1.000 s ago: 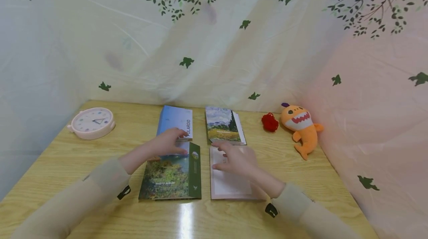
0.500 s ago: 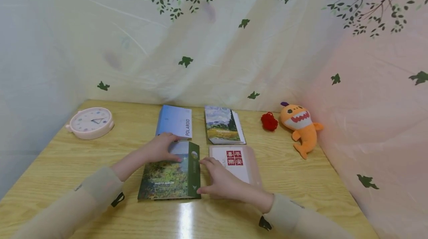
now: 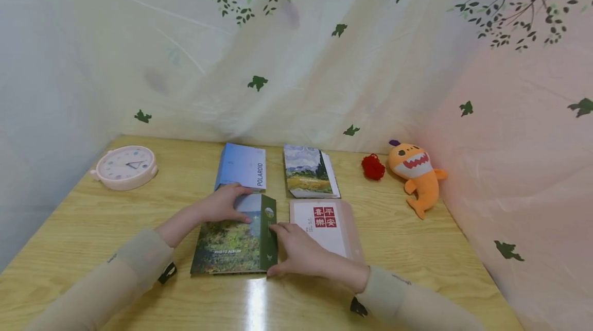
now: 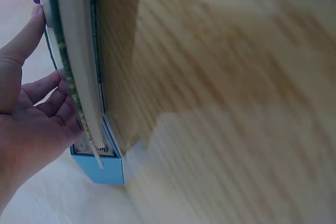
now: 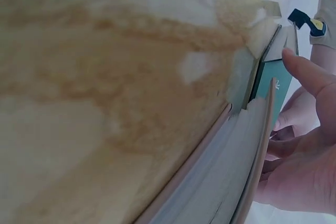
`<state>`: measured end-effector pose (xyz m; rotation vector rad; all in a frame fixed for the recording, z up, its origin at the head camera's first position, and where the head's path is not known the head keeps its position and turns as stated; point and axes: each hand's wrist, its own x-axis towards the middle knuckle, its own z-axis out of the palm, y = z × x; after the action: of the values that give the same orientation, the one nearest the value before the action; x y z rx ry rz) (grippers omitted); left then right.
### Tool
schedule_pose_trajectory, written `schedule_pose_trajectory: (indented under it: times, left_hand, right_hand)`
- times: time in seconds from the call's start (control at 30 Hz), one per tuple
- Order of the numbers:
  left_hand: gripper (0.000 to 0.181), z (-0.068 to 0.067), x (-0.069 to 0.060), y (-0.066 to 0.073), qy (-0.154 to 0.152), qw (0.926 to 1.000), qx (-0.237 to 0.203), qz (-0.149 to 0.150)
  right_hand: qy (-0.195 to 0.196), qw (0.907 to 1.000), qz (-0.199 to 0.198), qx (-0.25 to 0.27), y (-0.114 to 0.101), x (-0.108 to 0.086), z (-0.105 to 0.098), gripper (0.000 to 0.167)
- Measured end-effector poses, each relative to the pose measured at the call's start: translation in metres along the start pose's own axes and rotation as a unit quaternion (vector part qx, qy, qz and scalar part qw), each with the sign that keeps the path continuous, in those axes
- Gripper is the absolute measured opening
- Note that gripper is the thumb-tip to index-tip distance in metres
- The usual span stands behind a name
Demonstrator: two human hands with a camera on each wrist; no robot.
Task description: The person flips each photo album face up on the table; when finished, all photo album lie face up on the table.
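Note:
The green photo album (image 3: 231,246) with a landscape cover lies flat on the table. My left hand (image 3: 222,205) is over its far left part, thumb along the cover and fingers at the far edge. In the left wrist view, the fingers of this left hand (image 4: 39,108) are loosely bent over the album's far end. My right hand (image 3: 301,254) touches the album's dark green spine, with the thumb at the near right corner. It reaches across a pink album (image 3: 345,223) with red square lettering, lying just to the right; in the right wrist view its pages (image 5: 220,161) show edge-on.
Behind lie a blue album (image 3: 243,163) marked POLAROID and a painting-covered album (image 3: 308,174). A pink clock (image 3: 127,166) is at the far left. A red yarn bundle (image 3: 373,167) and an orange shark plush (image 3: 419,181) lie at the back right, beside the curtain (image 3: 505,166).
Both hands have come down to the green album. My right hand has moved left and nearer, off the pink album's cover to the green spine; my left hand has shifted slightly left.

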<state>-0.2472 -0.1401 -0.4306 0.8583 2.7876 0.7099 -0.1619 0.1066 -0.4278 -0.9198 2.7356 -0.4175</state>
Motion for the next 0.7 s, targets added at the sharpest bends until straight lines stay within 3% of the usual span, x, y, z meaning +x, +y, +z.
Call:
schedule_pose_trajectory:
  times: [0.27, 0.7]
  left_hand:
    - [0.080, 0.0005, 0.0012, -0.0012, -0.001, 0.9999, -0.012, 0.002]
    - [0.078, -0.0019, 0.0007, 0.0039, 0.008, 0.9997, -0.021, 0.011]
  right_hand:
    - [-0.009, 0.9995, 0.007, -0.031, -0.0040, 0.0011, 0.0009, 0.107]
    - [-0.013, 0.9996, 0.001, -0.025, -0.0037, 0.0009, 0.0012, 0.114]
